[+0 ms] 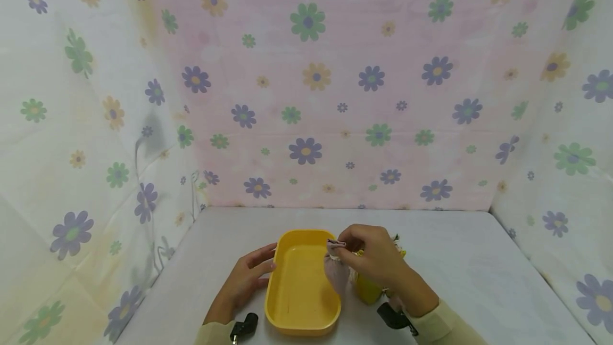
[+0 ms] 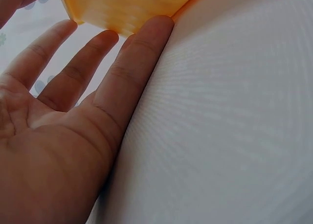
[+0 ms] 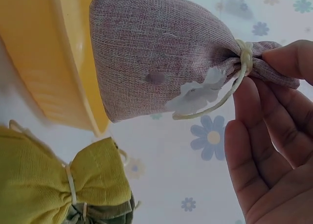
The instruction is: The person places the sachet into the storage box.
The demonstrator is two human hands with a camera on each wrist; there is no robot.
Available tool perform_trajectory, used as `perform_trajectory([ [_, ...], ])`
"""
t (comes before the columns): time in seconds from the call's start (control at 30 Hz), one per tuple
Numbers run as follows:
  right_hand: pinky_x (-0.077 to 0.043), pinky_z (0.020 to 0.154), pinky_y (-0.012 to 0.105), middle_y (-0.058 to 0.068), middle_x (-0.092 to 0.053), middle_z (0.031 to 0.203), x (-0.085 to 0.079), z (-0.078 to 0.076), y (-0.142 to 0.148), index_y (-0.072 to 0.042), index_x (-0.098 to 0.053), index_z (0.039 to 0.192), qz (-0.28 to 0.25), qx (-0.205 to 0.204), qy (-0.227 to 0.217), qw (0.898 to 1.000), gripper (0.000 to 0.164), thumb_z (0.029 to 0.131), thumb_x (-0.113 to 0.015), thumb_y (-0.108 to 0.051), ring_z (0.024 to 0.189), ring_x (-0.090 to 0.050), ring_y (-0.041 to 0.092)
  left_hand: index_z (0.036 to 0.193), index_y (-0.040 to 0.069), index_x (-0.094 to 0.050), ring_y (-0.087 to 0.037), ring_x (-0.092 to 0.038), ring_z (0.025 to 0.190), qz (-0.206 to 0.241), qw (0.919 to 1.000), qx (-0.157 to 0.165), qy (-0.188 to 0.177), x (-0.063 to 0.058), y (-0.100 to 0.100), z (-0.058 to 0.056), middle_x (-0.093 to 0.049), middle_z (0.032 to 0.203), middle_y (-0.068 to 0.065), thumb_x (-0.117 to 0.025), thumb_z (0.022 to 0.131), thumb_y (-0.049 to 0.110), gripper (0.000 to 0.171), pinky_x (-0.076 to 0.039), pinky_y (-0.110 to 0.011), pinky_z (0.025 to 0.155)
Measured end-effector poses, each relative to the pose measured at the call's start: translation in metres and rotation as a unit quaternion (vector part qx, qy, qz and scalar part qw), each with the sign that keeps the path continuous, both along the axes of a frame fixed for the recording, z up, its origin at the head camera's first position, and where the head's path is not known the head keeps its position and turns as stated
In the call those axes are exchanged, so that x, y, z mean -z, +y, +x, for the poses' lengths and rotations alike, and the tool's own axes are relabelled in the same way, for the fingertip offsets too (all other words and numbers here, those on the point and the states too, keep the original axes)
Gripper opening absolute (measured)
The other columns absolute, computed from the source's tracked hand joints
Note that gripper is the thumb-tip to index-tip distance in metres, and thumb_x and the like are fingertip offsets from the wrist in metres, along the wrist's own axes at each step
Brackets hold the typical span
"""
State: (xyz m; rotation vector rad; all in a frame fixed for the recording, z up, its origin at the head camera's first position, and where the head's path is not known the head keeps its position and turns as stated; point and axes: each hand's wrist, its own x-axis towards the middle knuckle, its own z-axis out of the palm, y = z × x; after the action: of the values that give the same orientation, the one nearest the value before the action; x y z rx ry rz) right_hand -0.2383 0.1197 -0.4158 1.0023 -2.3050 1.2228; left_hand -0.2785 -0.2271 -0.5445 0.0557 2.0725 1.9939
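Note:
A mauve drawstring pouch [image 3: 151, 53] with a cream cord and a white flower patch hangs from my right hand [image 1: 375, 254]. Thumb and fingers pinch its gathered neck, and in the head view the pouch [image 1: 337, 273] is at the right rim of a yellow tray [image 1: 303, 329]. My left hand [image 1: 244, 278] rests against the tray's left side with its fingers extended. In the left wrist view those fingertips touch the tray wall [image 2: 122, 9]. Below the right hand, a yellow-green pouch [image 3: 98, 172] stands beside the tray, with a dark green one [image 3: 105, 213] next to it.
A white table [image 1: 460, 270] carries everything. Flower-patterned cloth walls [image 1: 335, 121] enclose the back and both sides. Black wrist devices [image 1: 245, 326] sit at both sleeves. The pouches right of the tray are partly hidden by the right hand in the head view.

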Motion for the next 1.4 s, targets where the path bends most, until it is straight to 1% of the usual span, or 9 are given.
perform_trajectory([
  [0.13, -0.06, 0.059, 0.023, -0.013, -0.072, 0.087, 0.0, -0.005, -0.007, -0.023, -0.073, 0.095, 0.0, 0.001, -0.029, 1.0, 0.009, 0.092, -0.08, -0.021, 0.065, -0.067, 0.001, 0.151, 0.025, -0.055, -0.026, -0.064, 0.128, -0.003, 1.0, -0.002, -0.001, 0.001, 0.0, 0.0, -0.052, 0.156, -0.009, -0.08, 0.09, 0.038, 0.067, -0.061, -0.04, 0.096],
  [0.27, -0.06, 0.057, 0.022, -0.01, -0.072, 0.087, 0.002, -0.01, -0.014, -0.023, -0.073, 0.095, 0.002, 0.001, -0.038, 0.999, 0.009, 0.092, -0.08, -0.02, 0.062, -0.066, 0.001, 0.151, 0.025, -0.055, -0.026, -0.064, 0.128, -0.007, 1.0, -0.002, 0.001, 0.001, 0.0, 0.0, -0.052, 0.156, -0.009, -0.079, 0.091, 0.038, 0.066, -0.06, -0.039, 0.097],
  [0.47, -0.06, 0.059, 0.021, -0.01, -0.071, 0.089, 0.005, -0.016, -0.023, -0.023, -0.073, 0.096, 0.013, 0.013, -0.049, 0.999, 0.01, 0.091, -0.081, -0.022, 0.064, -0.067, 0.001, 0.151, 0.025, -0.054, -0.026, -0.064, 0.129, -0.011, 0.9999, -0.002, 0.005, 0.0, 0.001, 0.0, -0.052, 0.156, -0.009, -0.079, 0.091, 0.038, 0.066, -0.06, -0.039, 0.097],
  [0.63, -0.06, 0.061, 0.021, -0.013, -0.07, 0.09, 0.008, -0.022, -0.031, -0.025, -0.073, 0.094, 0.016, 0.027, -0.075, 0.997, 0.008, 0.092, -0.081, -0.026, 0.065, -0.068, 0.002, 0.151, 0.026, -0.055, -0.025, -0.063, 0.129, -0.013, 0.9999, -0.006, 0.001, -0.001, 0.001, 0.0, -0.053, 0.155, -0.008, -0.081, 0.089, 0.041, 0.069, -0.06, -0.038, 0.097],
  [0.73, -0.06, 0.061, 0.021, -0.013, -0.07, 0.089, 0.011, -0.026, -0.037, -0.026, -0.073, 0.093, 0.011, 0.028, -0.088, 0.996, 0.008, 0.093, -0.08, -0.029, 0.065, -0.068, 0.003, 0.151, 0.026, -0.055, -0.025, -0.063, 0.129, -0.017, 0.9998, -0.009, 0.001, -0.002, 0.001, 0.001, -0.053, 0.155, -0.009, -0.081, 0.088, 0.042, 0.071, -0.06, -0.038, 0.097],
  [0.97, -0.061, 0.065, 0.02, -0.012, -0.07, 0.089, 0.017, -0.036, -0.05, -0.026, -0.074, 0.094, 0.004, 0.021, -0.088, 0.996, 0.007, 0.094, -0.078, -0.032, 0.073, -0.07, 0.004, 0.151, 0.028, -0.054, -0.025, -0.062, 0.131, -0.022, 0.9997, -0.012, -0.004, -0.003, 0.001, 0.001, -0.052, 0.157, -0.008, -0.082, 0.087, 0.043, 0.072, -0.06, -0.038, 0.098],
  [1.07, -0.061, 0.068, 0.018, -0.012, -0.07, 0.09, 0.02, -0.04, -0.056, -0.028, -0.074, 0.095, 0.002, 0.022, -0.104, 0.994, 0.007, 0.094, -0.078, -0.033, 0.077, -0.071, 0.005, 0.152, 0.027, -0.054, -0.026, -0.061, 0.132, -0.02, 0.9998, -0.008, -0.004, -0.002, 0.001, 0.0, -0.051, 0.157, -0.009, -0.082, 0.087, 0.043, 0.072, -0.06, -0.038, 0.097],
  [1.27, -0.061, 0.07, 0.02, -0.01, -0.069, 0.091, 0.027, -0.048, -0.067, -0.026, -0.074, 0.094, 0.001, 0.019, -0.143, 0.99, 0.009, 0.094, -0.077, -0.035, 0.083, -0.072, 0.013, 0.152, 0.025, -0.054, -0.026, -0.061, 0.133, -0.018, 0.9998, -0.006, 0.001, 0.0, 0.001, 0.0, -0.051, 0.157, -0.01, -0.08, 0.09, 0.04, 0.069, -0.06, -0.038, 0.097],
  [1.4, -0.062, 0.069, 0.021, -0.01, -0.069, 0.092, 0.029, -0.052, -0.072, -0.027, -0.073, 0.094, 0.009, 0.027, -0.178, 0.984, 0.011, 0.095, -0.076, -0.037, 0.082, -0.071, 0.01, 0.152, 0.024, -0.054, -0.027, -0.061, 0.133, -0.008, 1.0, -0.003, 0.004, 0.001, 0.001, 0.0, -0.051, 0.157, -0.011, -0.079, 0.091, 0.037, 0.067, -0.06, -0.04, 0.097],
])
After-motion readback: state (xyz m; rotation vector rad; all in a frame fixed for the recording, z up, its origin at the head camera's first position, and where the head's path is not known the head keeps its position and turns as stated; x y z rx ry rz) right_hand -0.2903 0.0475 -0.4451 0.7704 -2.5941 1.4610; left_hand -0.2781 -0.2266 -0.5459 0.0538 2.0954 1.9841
